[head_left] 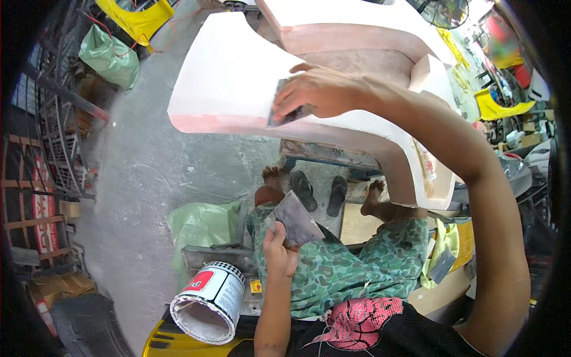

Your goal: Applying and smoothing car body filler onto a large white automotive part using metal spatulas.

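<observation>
Before me lies a large white vehicle body panel [223, 76], fender-like, with a pinkish lower edge and a curved wheel-arch cutout. My right hand [325, 91] grips a dark flat spreader or sanding pad [290, 115], blurred, against the panel's face near its lower edge. The exact kind of tool cannot be told. Above my lap, my left hand [280, 250] holds a thin grey rectangular plate [298, 219], tilted, with smears on its surface. The thumb lies on top of the plate and the other fingers are partly hidden beneath it.
An open paint or putty can [218, 290] lies tilted at my lower left. A worn stand [330, 154] is under the panel. Sandals [337, 196] lie between my feet. A tube [427, 163] rests in the panel's right recess. A yellow cloth [439, 254] hangs at my right.
</observation>
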`<state>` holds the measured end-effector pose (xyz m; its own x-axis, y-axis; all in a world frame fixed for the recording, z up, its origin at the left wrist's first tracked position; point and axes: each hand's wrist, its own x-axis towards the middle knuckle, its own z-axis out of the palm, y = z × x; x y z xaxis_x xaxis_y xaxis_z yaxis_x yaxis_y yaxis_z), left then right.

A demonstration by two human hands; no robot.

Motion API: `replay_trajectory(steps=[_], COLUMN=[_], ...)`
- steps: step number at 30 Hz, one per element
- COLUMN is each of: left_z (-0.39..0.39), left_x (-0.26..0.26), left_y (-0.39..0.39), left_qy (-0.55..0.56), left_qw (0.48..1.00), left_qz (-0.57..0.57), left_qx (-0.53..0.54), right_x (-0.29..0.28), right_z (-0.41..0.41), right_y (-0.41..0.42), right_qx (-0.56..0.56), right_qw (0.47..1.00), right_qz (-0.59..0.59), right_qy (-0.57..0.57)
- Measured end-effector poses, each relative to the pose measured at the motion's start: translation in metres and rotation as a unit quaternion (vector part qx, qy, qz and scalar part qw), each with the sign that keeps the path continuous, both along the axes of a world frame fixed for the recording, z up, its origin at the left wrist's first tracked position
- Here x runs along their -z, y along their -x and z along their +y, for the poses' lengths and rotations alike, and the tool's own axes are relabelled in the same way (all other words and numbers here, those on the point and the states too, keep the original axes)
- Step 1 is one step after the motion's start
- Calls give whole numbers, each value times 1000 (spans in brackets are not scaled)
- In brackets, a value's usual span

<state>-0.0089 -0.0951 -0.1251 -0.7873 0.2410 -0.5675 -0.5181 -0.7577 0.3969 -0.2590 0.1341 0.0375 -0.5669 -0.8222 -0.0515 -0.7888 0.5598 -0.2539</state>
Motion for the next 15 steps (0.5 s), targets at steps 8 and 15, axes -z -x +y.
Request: replay_trajectory(steps=[8, 15], left_z=[10, 24], left_x=[-3, -16], left_y=[2, -13], left_qy=[13, -31], left_qw=[1000, 999], left_qz=[11, 9], left_qx=[0, 21], right_x=[-12, -25], right_z=[102, 103], right_y=[-92, -233], right_qx=[41, 131], right_qw=[999, 958], right_qz=[4, -112], right_qy=[-18, 228])
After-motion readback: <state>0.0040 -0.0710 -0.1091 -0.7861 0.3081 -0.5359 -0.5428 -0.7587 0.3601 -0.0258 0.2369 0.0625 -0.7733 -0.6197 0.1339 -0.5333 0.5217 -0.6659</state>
